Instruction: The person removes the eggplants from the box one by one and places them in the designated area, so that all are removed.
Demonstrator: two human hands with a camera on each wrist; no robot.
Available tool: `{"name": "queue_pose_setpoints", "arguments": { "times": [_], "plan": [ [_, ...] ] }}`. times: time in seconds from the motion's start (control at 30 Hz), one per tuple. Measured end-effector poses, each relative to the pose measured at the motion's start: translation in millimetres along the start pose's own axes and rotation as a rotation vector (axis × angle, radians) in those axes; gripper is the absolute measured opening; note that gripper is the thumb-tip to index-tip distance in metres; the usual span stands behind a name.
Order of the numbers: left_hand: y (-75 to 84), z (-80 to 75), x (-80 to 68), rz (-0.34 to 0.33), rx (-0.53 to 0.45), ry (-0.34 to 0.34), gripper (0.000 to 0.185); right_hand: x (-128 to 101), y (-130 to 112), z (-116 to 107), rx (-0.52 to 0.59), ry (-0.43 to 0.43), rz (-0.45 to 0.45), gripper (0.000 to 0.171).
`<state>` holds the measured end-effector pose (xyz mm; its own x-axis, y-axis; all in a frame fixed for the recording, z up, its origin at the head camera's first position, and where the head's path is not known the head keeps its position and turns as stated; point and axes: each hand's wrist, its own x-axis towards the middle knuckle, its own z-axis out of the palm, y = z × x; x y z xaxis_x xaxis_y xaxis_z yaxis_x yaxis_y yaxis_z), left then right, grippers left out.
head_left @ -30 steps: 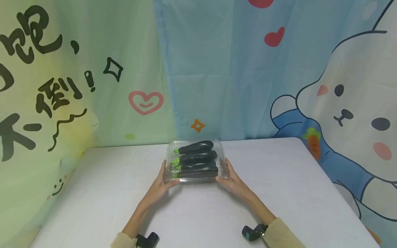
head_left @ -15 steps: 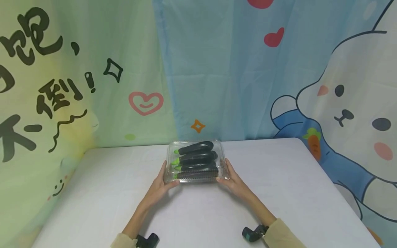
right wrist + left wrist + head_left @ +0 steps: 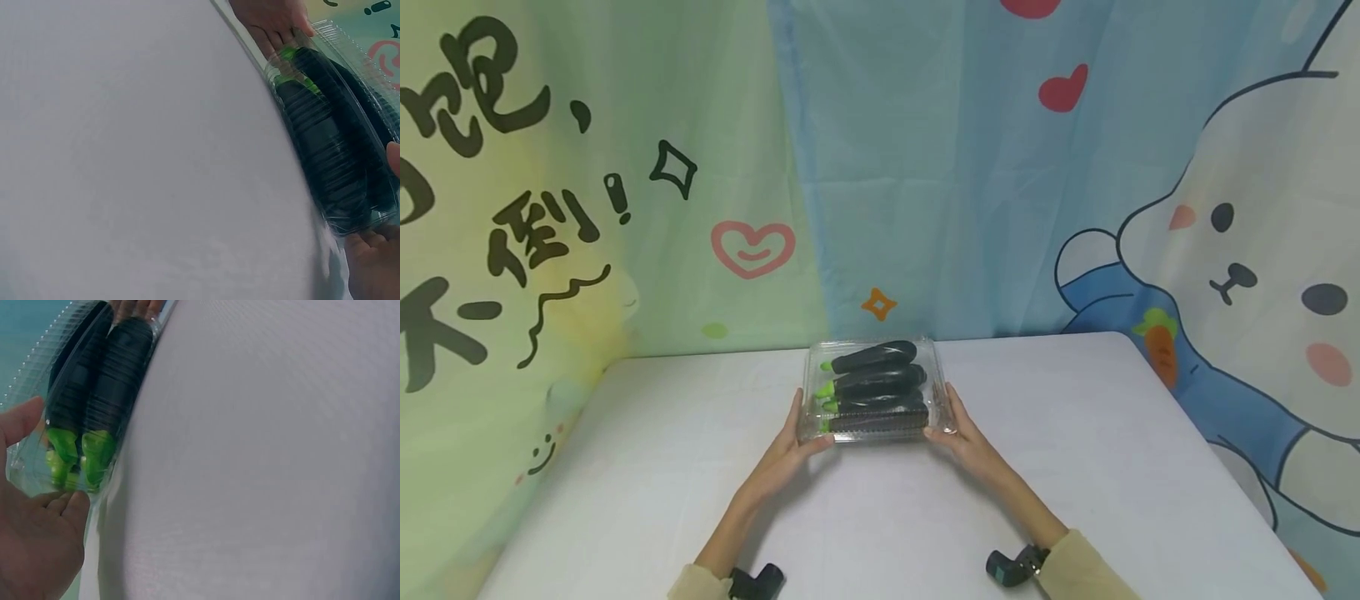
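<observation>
A clear plastic clamshell box (image 3: 937, 392) of dark eggplants (image 3: 880, 381) with bright green stem ends is at the table's far edge. My left hand (image 3: 784, 454) holds its left end, thumb at the near rim and fingers along the side. At the right end, my right hand (image 3: 972, 446) grips it the same way. In the left wrist view, the left hand (image 3: 40, 544) has its fingertips against the box by the stems. The right wrist view shows part of the right hand (image 3: 375, 262) at the opposite end. Whether the box touches the table is unclear.
A white-covered table (image 3: 880, 517) spreads under both arms. Behind its far edge hangs a printed curtain (image 3: 895, 167) with hearts, lettering and a rabbit. A dark wrist camera (image 3: 756, 582) is on the left wrist, another camera (image 3: 1015, 565) on the right.
</observation>
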<state>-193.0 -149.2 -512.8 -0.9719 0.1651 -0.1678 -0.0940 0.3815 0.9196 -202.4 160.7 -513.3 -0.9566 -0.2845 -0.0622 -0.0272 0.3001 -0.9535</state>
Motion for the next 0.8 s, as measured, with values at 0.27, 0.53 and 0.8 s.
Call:
{"name": "queue_pose_setpoints", "arguments": {
  "times": [0.27, 0.53, 0.8],
  "plan": [
    [-0.4, 0.4, 0.0, 0.014, 0.007, 0.000, 0.102, -1.2, 3.6, 2.1, 0.005, 0.035, -0.037, 0.088],
    [-1.1, 0.6, -0.2, 0.014, -0.014, -0.003, 0.103, -1.5, 6.9, 3.2, -0.009, 0.084, -0.038, 0.090],
    [-0.8, 0.3, 0.6, 0.014, -0.038, -0.010, 0.104, -2.8, 5.7, 3.4, 0.002, 0.075, -0.038, 0.087]
  ]
}}
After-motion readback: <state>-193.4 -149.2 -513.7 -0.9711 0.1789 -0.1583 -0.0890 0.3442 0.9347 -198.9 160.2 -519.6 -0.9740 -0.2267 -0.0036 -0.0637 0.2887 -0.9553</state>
